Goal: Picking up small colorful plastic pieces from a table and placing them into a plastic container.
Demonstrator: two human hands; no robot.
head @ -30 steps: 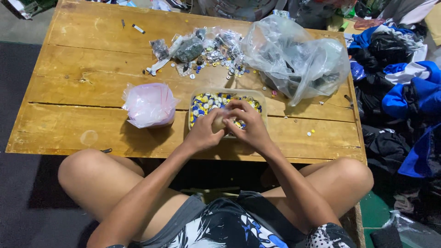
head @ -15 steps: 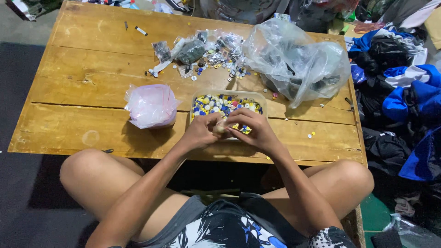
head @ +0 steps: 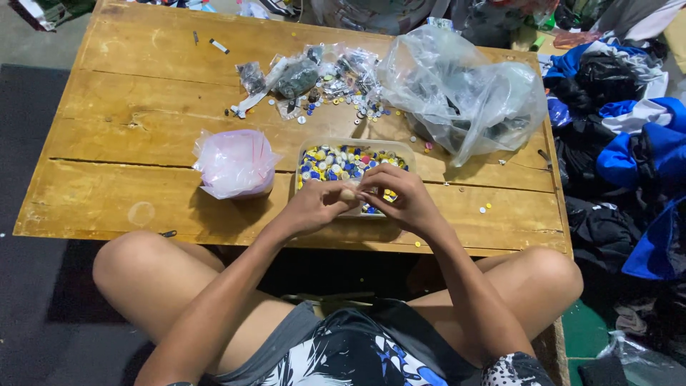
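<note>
Nearest, two bare knees are seen either side of the low wooden table (head: 107, 193), against whose near edge the person is seated. Just above that edge the left hand (head: 314, 207) and the right hand (head: 404, 200) are brought together over the near rim of a shallow tray (head: 409, 149) filled with coloured buttons (head: 336, 161). A small pale button (head: 348, 194) is pinched in the left fingertips, while the right fingers are curled close against it; whether the right hand grips anything of its own cannot be told.

The step in hand is judged to be the picking out of one piece from the tray. Steady fingertips and a light pinch would be called for by any next move, since the piece is small and easily dropped among the others.

Left of the tray a pink plastic bag (head: 234, 163) is set on the table. Beyond the tray, loose buttons and small clear packets (head: 314, 75) are scattered, and to the far right of it a large crumpled clear bag (head: 464, 93) is slumped. Past the table's right edge, blue and black clothes (head: 629, 143) are heaped.

The near part of the tray is hidden under the hands, the large bag's contents are hard to make out, and the far edge of the table is cut off.
</note>
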